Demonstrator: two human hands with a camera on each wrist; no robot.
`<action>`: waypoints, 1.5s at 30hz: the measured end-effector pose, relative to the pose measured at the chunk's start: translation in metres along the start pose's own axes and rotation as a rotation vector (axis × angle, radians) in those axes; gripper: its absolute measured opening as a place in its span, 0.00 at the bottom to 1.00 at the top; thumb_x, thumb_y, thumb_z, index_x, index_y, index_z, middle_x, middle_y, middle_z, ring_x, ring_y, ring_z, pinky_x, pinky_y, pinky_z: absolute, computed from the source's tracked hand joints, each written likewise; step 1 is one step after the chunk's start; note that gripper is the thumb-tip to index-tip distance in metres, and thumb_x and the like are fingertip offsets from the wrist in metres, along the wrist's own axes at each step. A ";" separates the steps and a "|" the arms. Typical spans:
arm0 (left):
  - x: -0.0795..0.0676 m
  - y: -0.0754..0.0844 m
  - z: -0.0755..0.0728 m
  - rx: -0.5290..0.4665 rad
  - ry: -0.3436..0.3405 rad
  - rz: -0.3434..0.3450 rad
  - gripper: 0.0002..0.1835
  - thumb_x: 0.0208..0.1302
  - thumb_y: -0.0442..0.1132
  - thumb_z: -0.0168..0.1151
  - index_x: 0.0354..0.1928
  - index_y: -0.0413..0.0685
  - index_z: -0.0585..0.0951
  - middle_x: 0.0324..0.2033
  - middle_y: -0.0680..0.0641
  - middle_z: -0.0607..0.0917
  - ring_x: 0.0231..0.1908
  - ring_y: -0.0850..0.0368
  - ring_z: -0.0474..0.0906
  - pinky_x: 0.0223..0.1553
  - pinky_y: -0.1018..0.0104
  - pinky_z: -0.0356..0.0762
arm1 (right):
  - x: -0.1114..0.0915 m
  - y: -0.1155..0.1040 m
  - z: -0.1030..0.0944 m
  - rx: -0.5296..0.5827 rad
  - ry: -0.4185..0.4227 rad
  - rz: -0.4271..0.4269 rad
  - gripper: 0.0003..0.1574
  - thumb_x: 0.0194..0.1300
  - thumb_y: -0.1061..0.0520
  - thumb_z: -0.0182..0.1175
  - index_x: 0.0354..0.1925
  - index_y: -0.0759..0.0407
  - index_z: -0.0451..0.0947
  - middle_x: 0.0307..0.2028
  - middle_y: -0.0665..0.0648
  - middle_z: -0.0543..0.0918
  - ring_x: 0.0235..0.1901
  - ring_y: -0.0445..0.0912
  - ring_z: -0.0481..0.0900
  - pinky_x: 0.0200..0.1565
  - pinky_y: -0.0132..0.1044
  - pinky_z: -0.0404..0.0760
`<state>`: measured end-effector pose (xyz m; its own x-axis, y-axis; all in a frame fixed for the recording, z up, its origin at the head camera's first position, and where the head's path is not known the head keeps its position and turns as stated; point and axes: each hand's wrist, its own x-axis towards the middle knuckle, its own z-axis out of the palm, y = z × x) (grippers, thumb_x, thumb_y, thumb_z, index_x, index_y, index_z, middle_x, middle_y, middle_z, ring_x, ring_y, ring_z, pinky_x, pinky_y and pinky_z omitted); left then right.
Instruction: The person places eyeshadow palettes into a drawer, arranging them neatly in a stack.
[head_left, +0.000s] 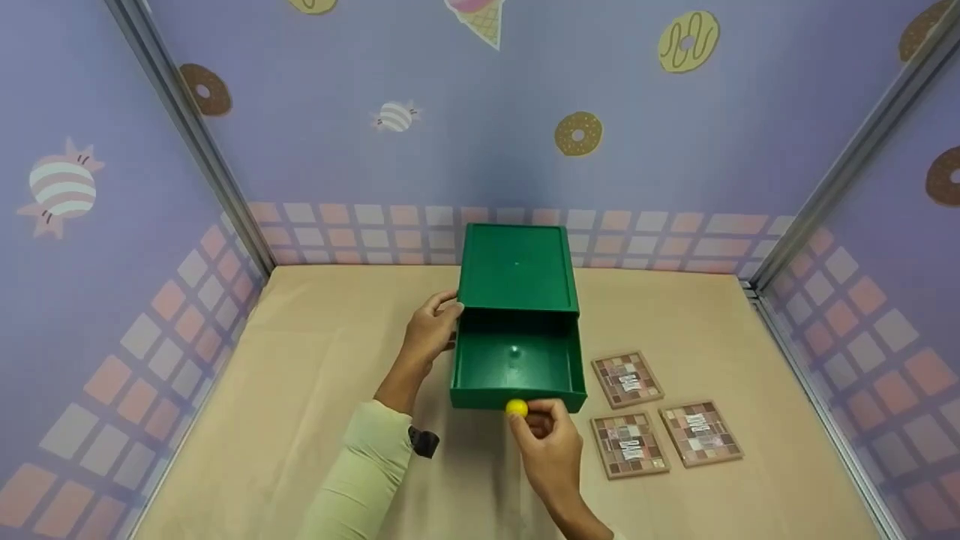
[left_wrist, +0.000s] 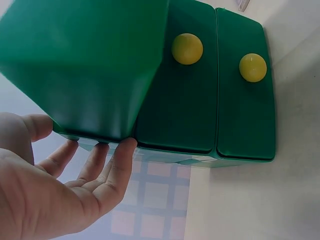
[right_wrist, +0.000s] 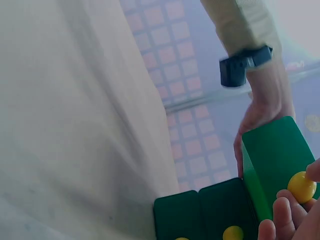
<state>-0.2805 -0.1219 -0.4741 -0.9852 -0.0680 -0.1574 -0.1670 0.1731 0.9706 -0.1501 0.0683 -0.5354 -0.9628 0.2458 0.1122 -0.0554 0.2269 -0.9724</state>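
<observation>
The green plastic drawer box (head_left: pixel 517 266) stands mid-bench, its top drawer (head_left: pixel 517 367) pulled toward the person along its long axis; the right hand (head_left: pixel 551 442) pinches the yellow round knob (head_left: pixel 517 407), and the left hand (head_left: pixel 431 330) lies with straight fingers against the box's left side.

drawer unit (head_left: pixel 517 266) mid-table, top drawer (head_left: pixel 517 367) pulled out, three palettes (head_left: pixel 627 379) right of it

Soft even light, hazy wrist views
</observation>
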 end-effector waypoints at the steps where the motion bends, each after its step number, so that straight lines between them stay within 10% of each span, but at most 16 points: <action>1: 0.000 0.001 0.000 0.000 -0.001 0.006 0.21 0.70 0.53 0.50 0.63 0.67 0.72 0.54 0.47 0.80 0.41 0.49 0.83 0.46 0.53 0.80 | -0.002 0.000 -0.001 -0.001 -0.005 0.004 0.15 0.56 0.53 0.69 0.39 0.54 0.75 0.31 0.52 0.85 0.29 0.42 0.82 0.31 0.31 0.80; 15: -0.001 -0.001 0.001 -0.001 0.002 0.016 0.21 0.69 0.54 0.51 0.62 0.68 0.72 0.54 0.47 0.80 0.43 0.48 0.82 0.48 0.50 0.78 | -0.011 0.016 -0.022 -0.081 -0.061 -0.041 0.15 0.61 0.52 0.66 0.43 0.55 0.76 0.34 0.51 0.86 0.31 0.38 0.81 0.34 0.29 0.79; 21: -0.002 -0.003 0.001 0.008 0.008 0.012 0.22 0.69 0.54 0.51 0.64 0.66 0.72 0.55 0.48 0.80 0.43 0.49 0.82 0.46 0.53 0.79 | 0.003 0.041 -0.051 -0.335 0.039 -0.085 0.04 0.60 0.56 0.64 0.35 0.52 0.79 0.28 0.48 0.84 0.26 0.35 0.77 0.31 0.29 0.75; 26: -0.002 -0.003 0.001 0.014 0.009 0.022 0.22 0.69 0.55 0.50 0.64 0.67 0.72 0.55 0.48 0.80 0.43 0.49 0.82 0.42 0.57 0.79 | 0.022 0.061 -0.081 -0.585 0.016 -0.088 0.14 0.57 0.54 0.66 0.42 0.55 0.79 0.36 0.54 0.86 0.36 0.48 0.82 0.42 0.43 0.76; 34: -0.001 -0.001 0.001 0.024 0.000 0.049 0.21 0.70 0.55 0.50 0.63 0.67 0.72 0.55 0.48 0.80 0.40 0.51 0.80 0.39 0.61 0.78 | 0.027 0.084 -0.114 -1.009 -0.216 0.111 0.45 0.54 0.39 0.66 0.60 0.64 0.67 0.58 0.75 0.69 0.53 0.71 0.70 0.47 0.67 0.70; 45: -0.003 -0.003 0.000 0.002 0.002 0.036 0.20 0.70 0.55 0.50 0.62 0.68 0.72 0.56 0.48 0.79 0.39 0.50 0.81 0.47 0.50 0.79 | 0.021 0.100 -0.117 -1.089 -0.310 0.257 0.49 0.47 0.42 0.67 0.63 0.63 0.67 0.58 0.78 0.67 0.52 0.73 0.67 0.49 0.68 0.67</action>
<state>-0.2772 -0.1225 -0.4761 -0.9905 -0.0641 -0.1220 -0.1316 0.1778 0.9752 -0.1452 0.2068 -0.6066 -0.9444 0.1950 -0.2645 0.2627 0.9316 -0.2511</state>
